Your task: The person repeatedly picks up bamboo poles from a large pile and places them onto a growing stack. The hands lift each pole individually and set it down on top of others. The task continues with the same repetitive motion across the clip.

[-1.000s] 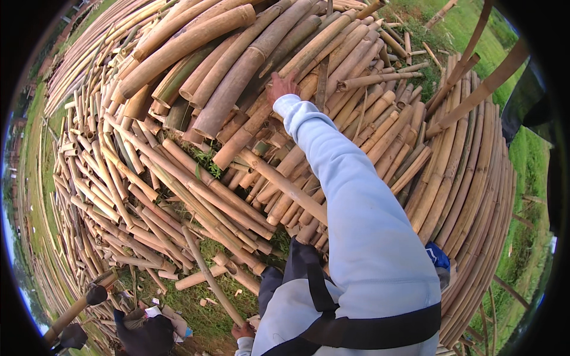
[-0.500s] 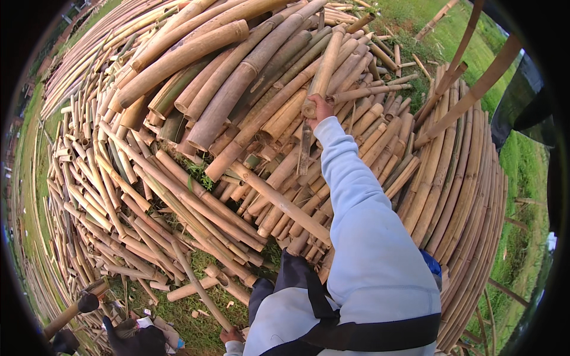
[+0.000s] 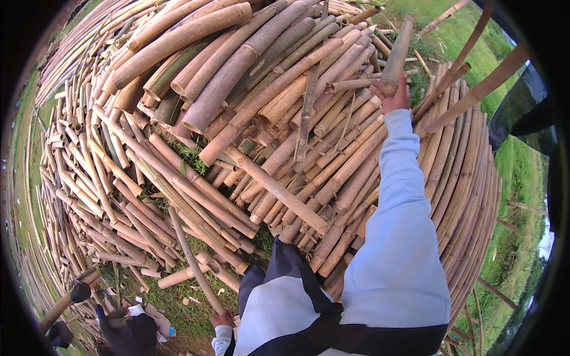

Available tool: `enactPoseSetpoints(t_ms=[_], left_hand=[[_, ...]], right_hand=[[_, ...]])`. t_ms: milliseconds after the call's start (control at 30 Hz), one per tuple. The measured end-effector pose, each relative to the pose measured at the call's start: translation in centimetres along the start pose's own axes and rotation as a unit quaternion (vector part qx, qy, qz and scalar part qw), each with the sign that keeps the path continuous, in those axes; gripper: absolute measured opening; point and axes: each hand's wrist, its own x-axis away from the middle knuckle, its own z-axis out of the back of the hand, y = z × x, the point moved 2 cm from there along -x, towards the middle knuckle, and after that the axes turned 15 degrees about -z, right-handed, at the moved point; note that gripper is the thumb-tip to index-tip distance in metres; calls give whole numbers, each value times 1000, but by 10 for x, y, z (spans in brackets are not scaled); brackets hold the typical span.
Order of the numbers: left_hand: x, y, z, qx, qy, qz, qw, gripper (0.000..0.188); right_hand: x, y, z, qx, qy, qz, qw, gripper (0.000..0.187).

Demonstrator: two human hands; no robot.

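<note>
My right hand (image 3: pixel 393 97), at the end of a stretched arm, is closed round the near end of a short bamboo pole (image 3: pixel 398 54) over the right part of the pile. That pole points away from me and stands clear above the cut bamboo. Low in the picture, my left hand (image 3: pixel 224 319) grips the lower end of a thin bamboo stick (image 3: pixel 193 255), which slants up and leftward across the grass. Between the two hands lies the heap of cut bamboo poles (image 3: pixel 332 196), with one thicker pole (image 3: pixel 279 188) lying crosswise on it.
Long bamboo poles (image 3: pixel 469 196) are stacked at the right. Thick poles (image 3: pixel 255 59) jut toward me at the top, and shorter cut pieces (image 3: pixel 89 196) fill the left. Slanted bamboo posts (image 3: pixel 475 95) rise at the upper right. A dark bundle (image 3: pixel 133 333) lies at the lower left.
My right hand has swung to the right, carrying the short bamboo pole off the middle of the heap. My left hand keeps its hold on the thin stick.
</note>
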Motion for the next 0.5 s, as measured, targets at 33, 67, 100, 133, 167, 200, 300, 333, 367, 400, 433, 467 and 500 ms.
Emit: enactPoseSetpoints(t_ms=[33,67,100,133,167,200,300,333,367,400,433,467,500], left_hand=[[-5,-5,2,-3,-19,-5,1000,14],[-3,-9,3,5,-11,0,1000,13],[-2,-10,2,15,2,3,1000,13],[-4,-10,0,28,5,5,1000,13],[-5,-7,-5,24,4,2,1000,13],[-4,-3,-9,21,6,-1,1000,13],[6,-2,-8,16,7,7,1000,12],[9,-2,-7,16,6,12,1000,12],[7,1,-8,16,0,13,1000,12],[9,4,-9,12,4,10,1000,12],[14,7,-11,9,7,8,1000,12],[18,12,-14,7,7,4,1000,12],[22,17,-16,0,11,9,1000,12]], right_hand=[[-30,-24,6,-112,176,-61,976,108],[-52,-18,-2,-53,196,-94,975,111],[-68,-6,-14,4,209,-128,970,114],[-72,13,-19,205,170,-54,962,111],[-61,51,-40,327,151,11,933,105],[-46,88,-63,435,144,86,885,99],[19,176,-119,568,140,-89,806,119],[41,180,-145,585,156,-132,785,122],[43,187,-157,581,157,-151,785,123],[42,193,-168,587,175,-172,772,125],[39,198,-178,593,193,-193,758,127],[37,203,-186,583,210,-207,757,127],[34,210,-192,572,228,-221,757,127]])
